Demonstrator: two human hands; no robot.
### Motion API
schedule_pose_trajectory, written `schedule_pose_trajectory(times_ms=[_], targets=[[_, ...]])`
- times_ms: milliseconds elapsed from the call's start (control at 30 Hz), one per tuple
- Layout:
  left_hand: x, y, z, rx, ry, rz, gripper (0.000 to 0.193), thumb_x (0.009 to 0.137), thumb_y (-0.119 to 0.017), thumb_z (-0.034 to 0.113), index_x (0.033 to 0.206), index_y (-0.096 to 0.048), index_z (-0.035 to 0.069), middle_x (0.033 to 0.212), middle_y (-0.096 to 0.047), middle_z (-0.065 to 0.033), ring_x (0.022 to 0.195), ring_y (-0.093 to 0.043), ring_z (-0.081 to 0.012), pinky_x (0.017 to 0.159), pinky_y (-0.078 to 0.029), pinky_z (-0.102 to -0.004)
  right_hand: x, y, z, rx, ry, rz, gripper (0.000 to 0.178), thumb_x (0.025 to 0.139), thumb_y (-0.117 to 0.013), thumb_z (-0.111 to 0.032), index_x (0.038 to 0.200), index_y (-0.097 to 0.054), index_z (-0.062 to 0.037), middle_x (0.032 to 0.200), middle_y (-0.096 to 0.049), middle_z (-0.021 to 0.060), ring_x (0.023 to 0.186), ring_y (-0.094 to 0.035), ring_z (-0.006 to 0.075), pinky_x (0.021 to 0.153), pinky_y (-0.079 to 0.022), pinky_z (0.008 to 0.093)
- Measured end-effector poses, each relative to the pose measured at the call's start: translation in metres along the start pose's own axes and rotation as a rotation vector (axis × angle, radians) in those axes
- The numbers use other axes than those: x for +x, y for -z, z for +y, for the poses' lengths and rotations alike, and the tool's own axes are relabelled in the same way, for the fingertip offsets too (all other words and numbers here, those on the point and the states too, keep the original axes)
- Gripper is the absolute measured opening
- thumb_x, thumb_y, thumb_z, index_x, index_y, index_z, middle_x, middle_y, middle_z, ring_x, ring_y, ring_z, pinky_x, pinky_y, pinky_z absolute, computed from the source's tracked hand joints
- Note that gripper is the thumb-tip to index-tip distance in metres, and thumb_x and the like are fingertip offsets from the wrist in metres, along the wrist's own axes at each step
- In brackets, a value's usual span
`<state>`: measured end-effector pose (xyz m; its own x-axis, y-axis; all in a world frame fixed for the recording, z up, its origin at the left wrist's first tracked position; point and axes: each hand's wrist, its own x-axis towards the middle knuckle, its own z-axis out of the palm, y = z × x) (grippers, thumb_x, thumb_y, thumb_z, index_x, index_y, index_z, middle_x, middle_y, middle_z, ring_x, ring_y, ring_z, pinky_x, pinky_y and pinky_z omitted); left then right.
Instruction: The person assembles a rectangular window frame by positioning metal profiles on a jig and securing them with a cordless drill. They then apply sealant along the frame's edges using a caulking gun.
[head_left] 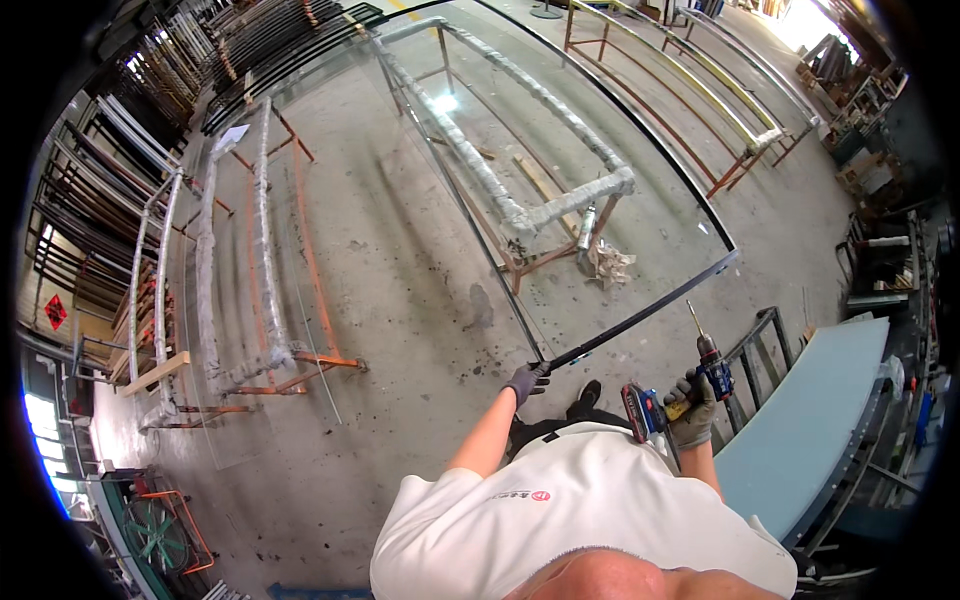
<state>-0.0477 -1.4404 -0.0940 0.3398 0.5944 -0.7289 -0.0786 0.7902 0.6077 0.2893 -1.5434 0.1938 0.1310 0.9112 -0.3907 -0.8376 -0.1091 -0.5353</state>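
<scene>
A large black-edged frame [640, 312], apparently with clear glass in it, stretches away from me over a padded trestle [575, 205]. At its near left corner my left hand [527, 382], in a dark glove, has its fingers closed around the black edge. My right hand [692, 408], in a grey glove, grips a blue cordless drill [712, 365] by its handle. The drill's long bit points up and away from me, just outside the frame's near right corner and apart from it. The battery end of the drill reaches toward my waist.
Another padded trestle [264, 225] with orange legs stands left, and more trestles [690, 85] far right. A pale blue-green panel [800, 430] lies close on my right. Under the frame are a canister [587, 228] and crumpled paper [610, 264]. A green fan [157, 535] stands lower left.
</scene>
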Motion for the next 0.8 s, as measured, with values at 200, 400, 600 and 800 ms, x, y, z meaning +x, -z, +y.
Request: schedule_pose_trajectory(times_ms=[200, 400, 600, 800], targets=[[0.001, 0.000, -0.003, -0.023, -0.004, 0.003, 0.054, 0.091, -0.069, 0.054, 0.122, -0.063, 0.010, 0.109, -0.069, -0.0048, 0.095, -0.068, -0.0199, 0.076, -0.059, -0.0381, -0.022, 0.002, -0.014, 0.029, 0.079, -0.045, 0.033, 0.096, -0.063, -0.039, 0.114, -0.061, -0.0118, 0.082, -0.055, -0.0015, 0.069, -0.055, 0.0143, 0.071, -0.051, 0.0357], [-0.014, -0.016, 0.003, -0.062, -0.027, 0.025, 0.054, 0.093, -0.067, 0.053, 0.125, -0.059, 0.010, 0.111, -0.068, -0.0042, 0.097, -0.068, -0.0209, 0.076, -0.060, -0.0389, -0.009, 0.032, -0.044, 0.069, 0.025, -0.063, 0.031, 0.096, -0.064, -0.038, 0.112, -0.063, -0.0122, 0.082, -0.057, -0.0005, 0.069, -0.056, 0.0151, 0.071, -0.051, 0.0360], [0.004, -0.017, -0.020, -0.169, 0.015, 0.164, 0.048, 0.097, -0.064, 0.048, 0.127, -0.058, 0.012, 0.116, -0.068, -0.0064, 0.099, -0.069, -0.0246, 0.075, -0.061, -0.0401, 0.011, 0.059, -0.093, 0.114, -0.025, -0.089, 0.032, 0.094, -0.065, -0.039, 0.110, -0.064, -0.0118, 0.082, -0.057, -0.0006, 0.067, -0.056, 0.0145, 0.070, -0.051, 0.0343], [0.000, -0.041, -0.033, -0.347, -0.103, 0.337, 0.039, 0.101, -0.057, 0.045, 0.124, -0.060, 0.014, 0.111, -0.070, -0.0072, 0.096, -0.070, -0.0270, 0.071, -0.062, -0.0410, 0.027, 0.122, -0.164, 0.034, -0.025, -0.053, 0.030, 0.091, -0.070, -0.037, 0.107, -0.066, -0.0120, 0.079, -0.063, 0.0003, 0.068, -0.061, 0.0174, 0.068, -0.053, 0.0360]])
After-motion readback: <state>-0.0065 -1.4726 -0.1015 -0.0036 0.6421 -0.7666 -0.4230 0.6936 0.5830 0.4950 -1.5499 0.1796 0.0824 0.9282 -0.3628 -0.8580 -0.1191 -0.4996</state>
